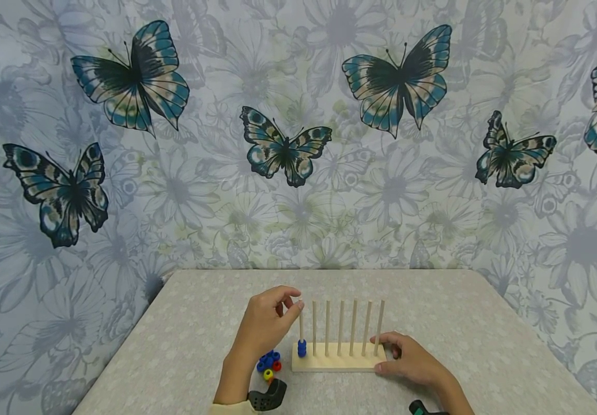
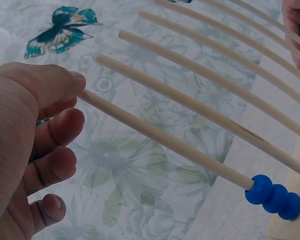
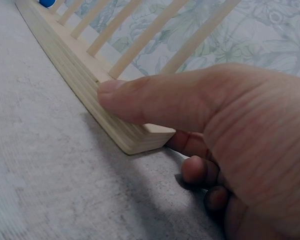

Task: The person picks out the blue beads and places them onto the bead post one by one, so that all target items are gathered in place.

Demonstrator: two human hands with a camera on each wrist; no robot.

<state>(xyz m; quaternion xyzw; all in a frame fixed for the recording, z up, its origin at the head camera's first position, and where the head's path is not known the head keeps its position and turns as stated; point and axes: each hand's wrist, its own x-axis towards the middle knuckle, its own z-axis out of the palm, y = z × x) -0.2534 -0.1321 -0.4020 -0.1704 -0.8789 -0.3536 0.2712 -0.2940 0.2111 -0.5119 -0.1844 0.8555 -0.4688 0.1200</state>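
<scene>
A wooden base [image 1: 337, 362] with a row of several upright pegs [image 1: 340, 326] stands on the table. Three blue beads [image 1: 302, 347] sit stacked at the foot of the leftmost peg [image 2: 165, 140], and show in the left wrist view too as blue beads [image 2: 272, 192]. My left hand [image 1: 269, 323] is raised at that peg's top, thumb [image 2: 65, 82] against the tip, the other fingers curled below. Whether anything is pinched there is hidden. My right hand [image 1: 410, 360] grips the base's right end [image 3: 140, 135], thumb [image 3: 155, 97] on top, fingers curled beside it.
A small pile of loose blue, red and yellow beads [image 1: 269, 363] lies on the grey table [image 1: 174, 334] just left of the base, under my left wrist. A butterfly-patterned cloth [image 1: 288, 150] hangs behind the table's far edge.
</scene>
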